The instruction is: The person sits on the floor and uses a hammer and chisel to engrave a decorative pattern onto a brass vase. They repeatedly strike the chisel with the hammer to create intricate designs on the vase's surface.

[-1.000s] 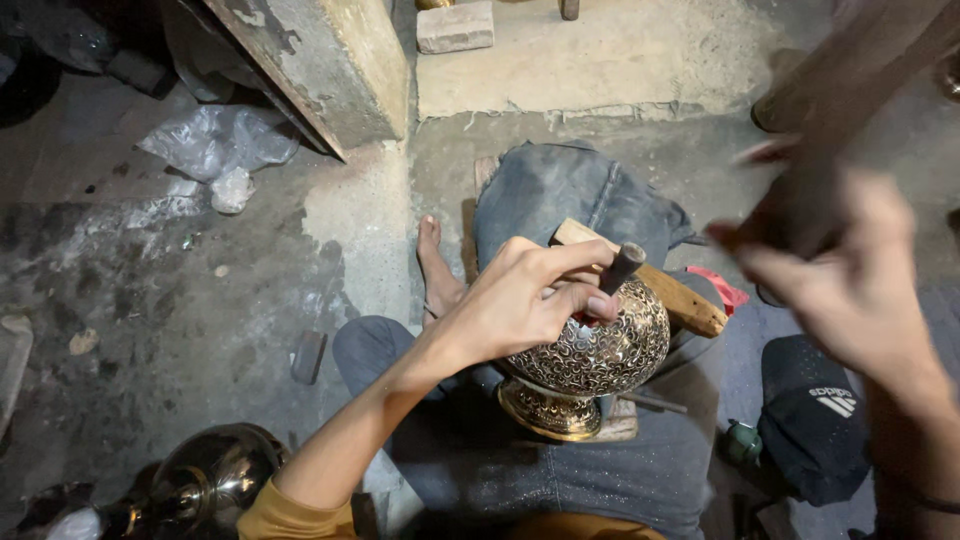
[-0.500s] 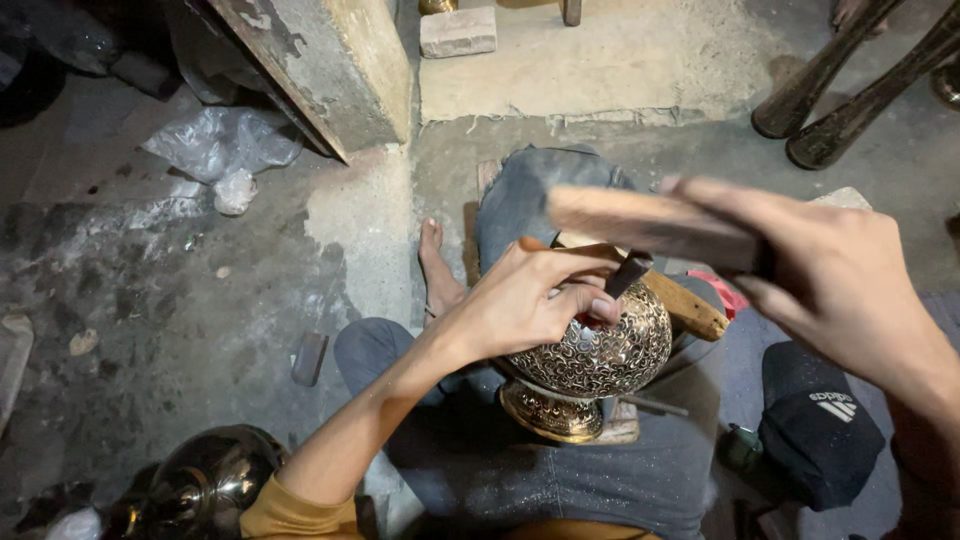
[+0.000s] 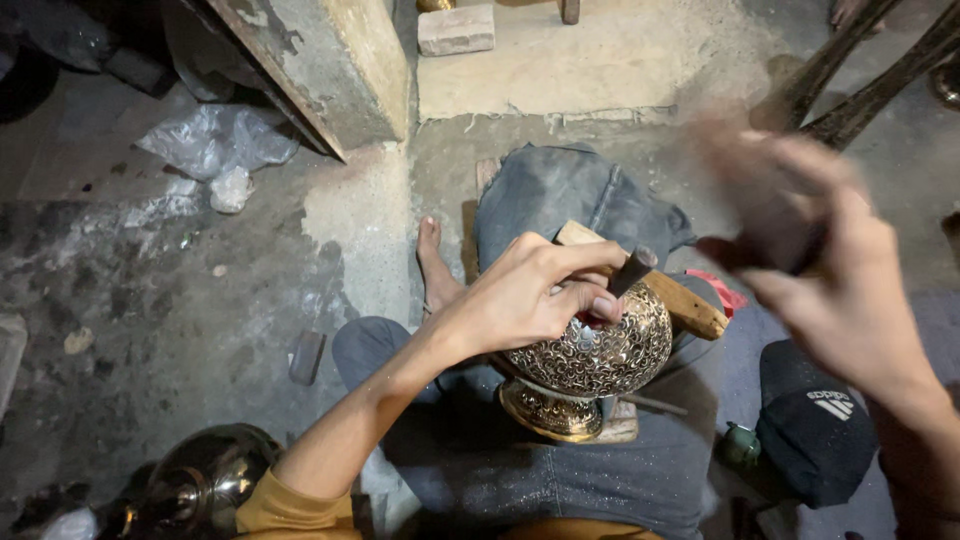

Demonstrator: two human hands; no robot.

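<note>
Metalware sits at the lower left corner of the concrete floor (image 3: 200, 330): a dark polished metal pot (image 3: 205, 480) with a narrow neck, lying just beside the person's left elbow. Higher up on the left, crumpled clear plastic (image 3: 215, 145) lies against the foot of a slanting concrete slab (image 3: 320, 60), and a small grey stone (image 3: 306, 356) lies on the floor near the person's knee. A brick (image 3: 456, 28) rests at the top edge of the floor, on the paler patch of cement.

The left hand (image 3: 530, 295) is curled, its fingers pinching a short dark chisel (image 3: 630, 270) whose tip presses against the top of the engraved brass vase (image 3: 600, 355). The vase lies tilted on the person's lap, its round scroll-patterned body uppermost and its foot pointing toward the lower left, propped on a wooden block (image 3: 680, 300) that rests across folded denim cloth (image 3: 570, 195). A bare foot (image 3: 435, 265) shows just left of the cloth.

The right hand (image 3: 830, 270) is raised well above the vase and blurred; it is closed around a dark hammer-like tool (image 3: 770, 245), whose shape cannot be told clearly. Below it, near the right edge, a black cap (image 3: 815, 430) lies beside a small green object (image 3: 740, 445).
</note>
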